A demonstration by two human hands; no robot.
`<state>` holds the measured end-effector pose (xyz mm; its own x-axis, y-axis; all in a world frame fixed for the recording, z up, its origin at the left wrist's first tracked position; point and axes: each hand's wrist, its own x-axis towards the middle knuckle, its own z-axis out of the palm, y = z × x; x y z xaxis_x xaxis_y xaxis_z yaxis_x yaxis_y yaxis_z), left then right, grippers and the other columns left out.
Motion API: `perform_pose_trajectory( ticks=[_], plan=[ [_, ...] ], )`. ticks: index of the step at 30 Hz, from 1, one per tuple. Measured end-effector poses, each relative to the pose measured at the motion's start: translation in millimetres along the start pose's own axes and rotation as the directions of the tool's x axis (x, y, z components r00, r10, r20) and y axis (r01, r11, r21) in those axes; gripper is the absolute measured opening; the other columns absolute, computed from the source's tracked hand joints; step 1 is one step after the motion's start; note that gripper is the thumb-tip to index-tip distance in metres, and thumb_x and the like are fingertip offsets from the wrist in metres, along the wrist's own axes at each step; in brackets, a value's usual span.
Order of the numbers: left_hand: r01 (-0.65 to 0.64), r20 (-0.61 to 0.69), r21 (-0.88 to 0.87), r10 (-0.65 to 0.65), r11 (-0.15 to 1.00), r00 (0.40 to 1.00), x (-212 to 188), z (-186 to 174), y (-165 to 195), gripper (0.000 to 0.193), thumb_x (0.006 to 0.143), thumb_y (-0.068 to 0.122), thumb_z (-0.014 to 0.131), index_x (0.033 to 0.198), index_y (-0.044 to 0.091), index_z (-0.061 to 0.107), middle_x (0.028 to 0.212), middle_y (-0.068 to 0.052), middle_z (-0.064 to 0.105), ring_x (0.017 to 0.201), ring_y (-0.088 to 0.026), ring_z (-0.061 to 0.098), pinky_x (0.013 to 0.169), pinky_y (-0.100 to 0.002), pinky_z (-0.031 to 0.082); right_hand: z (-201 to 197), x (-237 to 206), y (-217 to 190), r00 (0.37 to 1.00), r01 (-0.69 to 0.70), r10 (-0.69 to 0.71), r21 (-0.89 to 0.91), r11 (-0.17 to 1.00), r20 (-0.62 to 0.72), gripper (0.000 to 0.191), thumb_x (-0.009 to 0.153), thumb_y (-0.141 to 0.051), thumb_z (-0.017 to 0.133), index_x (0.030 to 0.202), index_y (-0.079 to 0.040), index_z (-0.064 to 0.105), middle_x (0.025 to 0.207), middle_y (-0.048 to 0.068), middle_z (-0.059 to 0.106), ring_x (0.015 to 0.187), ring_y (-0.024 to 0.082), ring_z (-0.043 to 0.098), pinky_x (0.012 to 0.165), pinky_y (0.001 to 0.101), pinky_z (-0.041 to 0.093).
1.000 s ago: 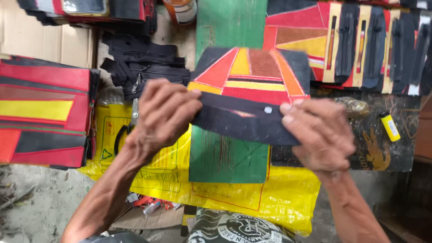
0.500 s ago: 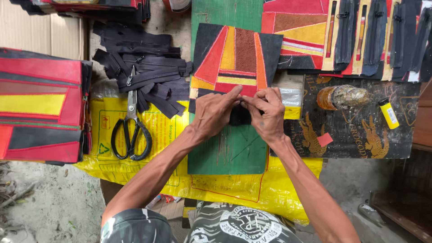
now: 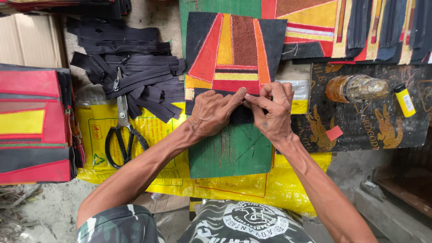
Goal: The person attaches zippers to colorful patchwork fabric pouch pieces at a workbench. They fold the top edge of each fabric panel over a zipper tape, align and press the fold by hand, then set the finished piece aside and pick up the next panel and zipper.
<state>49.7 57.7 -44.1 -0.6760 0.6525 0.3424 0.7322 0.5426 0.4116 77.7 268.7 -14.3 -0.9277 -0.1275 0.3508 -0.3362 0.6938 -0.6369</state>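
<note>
Fingertips of the left hand (image 3: 211, 114) and right hand (image 3: 272, 110) are pinched on a black fabric strip (image 3: 240, 114), held against the lower edge of a red, orange and yellow stitched patchwork panel (image 3: 234, 49) on a green wooden board (image 3: 231, 153). The strip is aligned but appears not yet fixed; black-handled scissors (image 3: 122, 135) lie unused.

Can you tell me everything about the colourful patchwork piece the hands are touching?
The patchwork panel lies flat on a green board. It looks like stitched fabric: black side pieces around slanting red strips, a yellow strip, a brown middle strip and an orange strip, with yellow and red bands across the bottom. Light stitching lines run along the seams. Its lower edge meets a black strip. The left hand and right hand press there, fingertips meeting at that edge. A loose thread hangs off its right side.
</note>
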Motion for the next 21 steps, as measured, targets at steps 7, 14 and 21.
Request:
perform_pose_trajectory(
  ticks=[7, 14, 21],
  plan=[
    [0.036, -0.013, 0.042, -0.036, 0.998, 0.999, -17, -43, -26, 0.041, 0.092, 0.012, 0.072, 0.132, 0.012, 0.063, 0.079, 0.003, 0.067, 0.059, -0.015, 0.056, 0.060, -0.034, 0.042, -10, -4, 9, 0.995, -0.097, 0.096, 0.032, 0.995, 0.034, 0.029, 0.080, -0.012, 0.091, 0.107, -0.018, 0.082, 0.092, 0.003, 0.052, 0.091, 0.022, 0.047, 0.081, 0.0357, 0.040],
    [0.132, -0.076, 0.090, -0.126, 0.987, 0.989, -36, -74, -45, 0.024, 0.097, 0.016, 0.076, 0.120, 0.015, 0.069, 0.080, 0.006, 0.071, 0.052, -0.012, 0.050, 0.054, -0.032, 0.034, -12, -14, 13, 0.987, -0.155, 0.153, 0.042, 0.987, 0.058, 0.026, 0.083, -0.009, 0.091, 0.107, -0.015, 0.082, 0.091, 0.002, 0.049, 0.089, 0.020, 0.045, 0.075, 0.0327, 0.040],
    [0.184, -0.148, 0.054, -0.175, 0.981, 0.973, -34, -79, -39, 0.017, 0.097, 0.021, 0.078, 0.113, 0.015, 0.073, 0.066, 0.003, 0.061, 0.050, -0.012, 0.051, 0.053, -0.032, 0.035, -15, -14, 13, 0.976, -0.214, 0.209, 0.114, 0.970, 0.054, 0.028, 0.083, -0.005, 0.088, 0.108, -0.013, 0.082, 0.094, 0.002, 0.051, 0.089, 0.018, 0.049, 0.072, 0.0295, 0.044]
  ],
)
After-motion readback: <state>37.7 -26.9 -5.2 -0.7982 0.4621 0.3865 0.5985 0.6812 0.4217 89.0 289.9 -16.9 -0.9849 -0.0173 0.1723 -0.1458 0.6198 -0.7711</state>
